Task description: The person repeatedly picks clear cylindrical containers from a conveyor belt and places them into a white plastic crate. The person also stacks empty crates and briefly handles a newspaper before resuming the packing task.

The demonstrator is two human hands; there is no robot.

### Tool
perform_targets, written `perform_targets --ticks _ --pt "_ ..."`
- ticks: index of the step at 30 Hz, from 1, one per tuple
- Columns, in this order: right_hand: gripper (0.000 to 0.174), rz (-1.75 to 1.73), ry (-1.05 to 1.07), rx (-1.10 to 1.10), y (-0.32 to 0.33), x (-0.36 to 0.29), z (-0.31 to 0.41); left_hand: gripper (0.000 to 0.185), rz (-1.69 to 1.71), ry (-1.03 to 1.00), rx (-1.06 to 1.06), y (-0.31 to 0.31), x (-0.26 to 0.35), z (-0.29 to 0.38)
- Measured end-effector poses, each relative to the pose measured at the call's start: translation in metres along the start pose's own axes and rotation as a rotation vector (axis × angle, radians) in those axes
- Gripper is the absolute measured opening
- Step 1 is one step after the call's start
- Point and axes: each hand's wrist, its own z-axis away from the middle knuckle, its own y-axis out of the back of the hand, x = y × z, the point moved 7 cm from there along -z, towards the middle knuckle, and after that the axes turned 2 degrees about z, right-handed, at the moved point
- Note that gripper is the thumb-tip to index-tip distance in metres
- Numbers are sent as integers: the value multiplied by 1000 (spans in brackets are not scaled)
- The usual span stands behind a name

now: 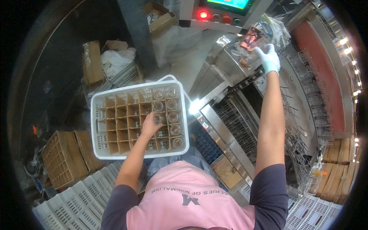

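Observation:
Before me stands a white plastic crate [95, 143] with cardboard dividers [122, 126] making square cells. Clear glasses [174, 117] stand in cells along its right side. My bare left hand [150, 125] reaches into the crate, its fingers around a clear glass [158, 118] in the second column from the right. My right hand [269, 59], in a white glove, is stretched far out over the steel machine ledge [230, 61]. Its thumb and fingers are spread beside a dark pink picture-like item [252, 38]; whether something transparent is between them is unclear.
A machine rack with wire rows [234, 123] lies right of the crate. Above is a control panel [221, 18] with a lit red lamp. Divided cardboard boxes [61, 159] and stacked white crates [86, 192] stand at lower left. Glasses [319, 106] line the far right.

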Motion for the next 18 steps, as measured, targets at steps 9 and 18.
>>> perform_targets --ticks 9,18 --pt "36 -507 338 334 67 -69 173 68 -424 -98 48 -36 -29 77" --pt "29 -777 101 -546 -98 -150 406 63 -560 -16 -271 -64 -74 110"
